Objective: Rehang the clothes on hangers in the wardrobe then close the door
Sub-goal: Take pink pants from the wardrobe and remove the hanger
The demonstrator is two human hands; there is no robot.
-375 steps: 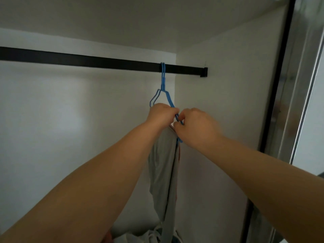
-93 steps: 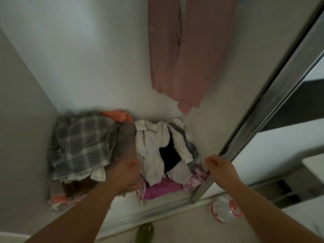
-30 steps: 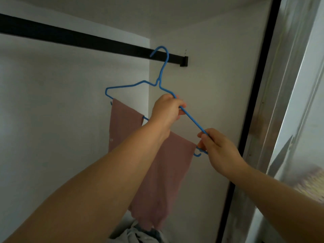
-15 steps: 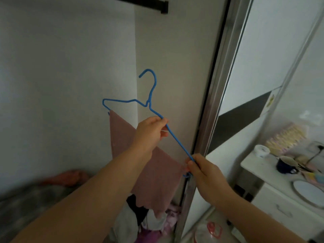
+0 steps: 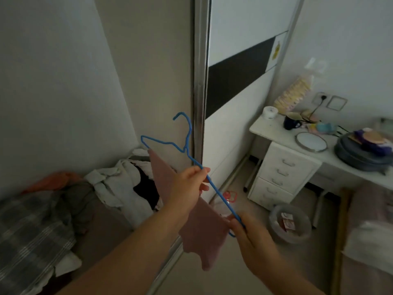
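left hand (image 5: 187,188) pinching blue hanger (image 5: 187,155) mid-arm, right hand (image 5: 251,233) gripping its lower end. pink garment (image 5: 204,226) draped on it, held outside the wardrobe, tilted.

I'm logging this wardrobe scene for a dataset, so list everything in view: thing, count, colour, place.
hanger: 1, blue, held up in front of the wardrobe frame
garment: 1, pink, draped over the hanger's bottom bar
clothes pile: 1 heap, white, plaid grey, orange, black, on the wardrobe floor
wardrobe door: 1, white with a black band, slid open at right
desk: 1, white with drawers, right
mug: 1, dark, on the desk
round mirror: 1, silver-rimmed, on the desk
waste bin: 1, clear grey, on the floor by the desk
left hand: 1, grips the hanger's sloping arm
right hand: 1, pinches the hanger's lower end
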